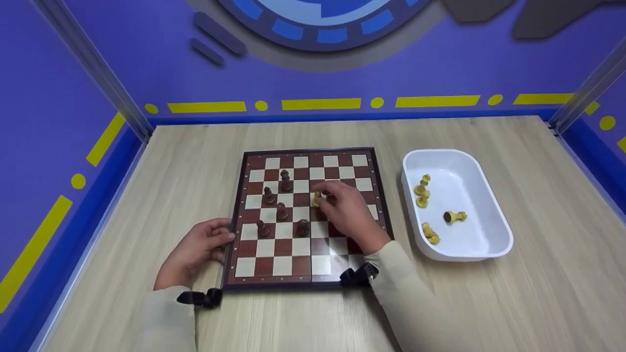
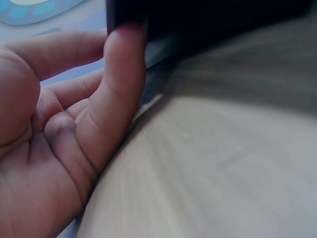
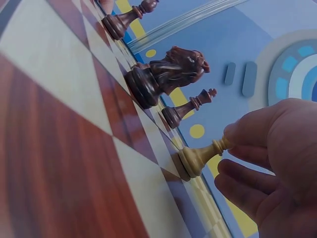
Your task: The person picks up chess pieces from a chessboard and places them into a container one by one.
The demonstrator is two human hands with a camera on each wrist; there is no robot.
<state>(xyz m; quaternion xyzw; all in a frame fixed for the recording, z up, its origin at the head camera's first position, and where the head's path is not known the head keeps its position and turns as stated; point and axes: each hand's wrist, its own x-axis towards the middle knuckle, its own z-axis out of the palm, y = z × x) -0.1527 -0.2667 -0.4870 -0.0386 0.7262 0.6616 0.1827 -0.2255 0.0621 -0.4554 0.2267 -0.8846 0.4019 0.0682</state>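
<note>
1. Our right hand (image 1: 348, 211) pinches the pale chess piece (image 3: 195, 159) near its head, fingers nearly together; it stands upright just right of the chessboard's (image 1: 282, 265) centre seam. An uneven release could tip it.
2. Our left hand (image 1: 199, 243) has loosely bent fingers touching the board's left edge; pushing there might slide it and topple pieces.
3. Withdrawing low, we could brush the dark knight (image 1: 302, 228) nearby.
</note>
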